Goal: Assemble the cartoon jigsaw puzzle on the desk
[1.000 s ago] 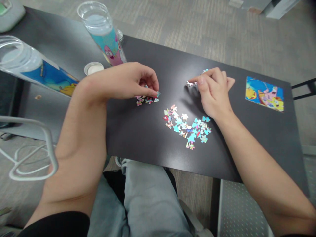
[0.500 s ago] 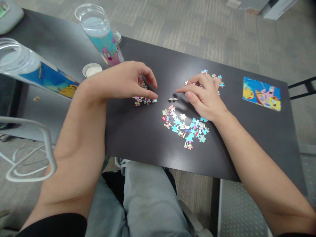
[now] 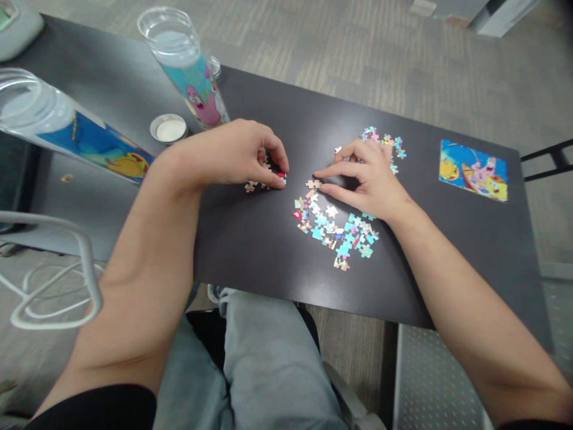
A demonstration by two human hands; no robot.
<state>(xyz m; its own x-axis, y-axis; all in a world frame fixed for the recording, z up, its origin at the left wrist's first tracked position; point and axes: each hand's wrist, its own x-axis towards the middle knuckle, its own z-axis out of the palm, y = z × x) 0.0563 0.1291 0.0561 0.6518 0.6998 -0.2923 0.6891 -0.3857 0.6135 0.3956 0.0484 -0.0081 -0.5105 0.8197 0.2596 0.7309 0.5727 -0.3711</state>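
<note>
My left hand (image 3: pixel 250 152) bends over a small pile of jigsaw pieces (image 3: pixel 250 186), hiding most of it. Its thumb and forefinger pinch a jigsaw piece with red and white on it (image 3: pixel 282 177). To its right, my right hand (image 3: pixel 369 179) has its thumb and forefinger at the edges of a brown jigsaw piece (image 3: pixel 313 184) that lies on the table. Below this piece spreads a loose group of colourful jigsaw pieces (image 3: pixel 344 236), many light blue. More jigsaw pieces (image 3: pixel 397 143) lie beyond my right hand, which partly covers them.
A cartoon picture card (image 3: pixel 473 170) lies at the right of the dark table (image 3: pixel 268 251). On the left are two clear cartoon-printed tubes, one blue-printed (image 3: pixel 85 134) and one turquoise-printed (image 3: pixel 188 71), with a round lid (image 3: pixel 169 128) between them. A white cable (image 3: pixel 54 325) hangs at the lower left.
My left thumb and forefinger have closed on the red and white piece. My right hand has moved slightly left, its fingertips now at the brown piece, which shows a flatter, lighter face.
</note>
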